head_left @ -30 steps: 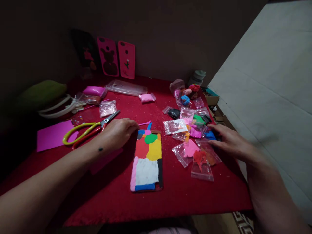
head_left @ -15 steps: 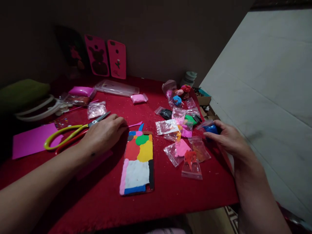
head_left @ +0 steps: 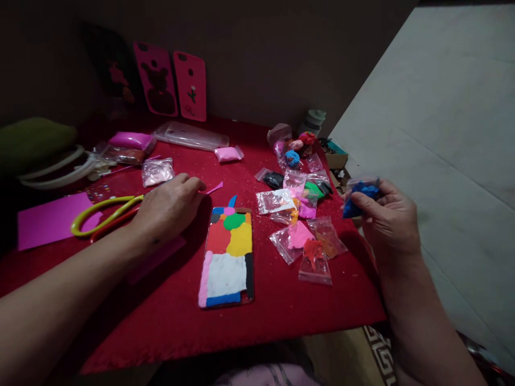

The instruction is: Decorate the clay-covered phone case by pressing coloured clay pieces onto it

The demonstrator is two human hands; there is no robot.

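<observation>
My right hand pinches a small clear bag of blue clay above the table's right edge. My left hand rests at the table's left-middle, fingers curled down over the scissors; a thin pink strip sticks out past its fingertips, and whether they grip it is hidden. The scissors' yellow and red handles show left of my wrist. Between the hands lies a phone case covered in patches of coloured clay, with a blue pointed piece at its top edge.
Bags of coloured clay lie right of the case. Pink decorated cases stand against the back wall, with a clear case before them. A pink sheet and a green item are at the left; a bottle stands behind.
My right hand has lifted the blue clay bag up and turned it. My left hand has shifted slightly, covering the scissors' blades, and the pink strip has moved left with it. The view has tilted a little.
</observation>
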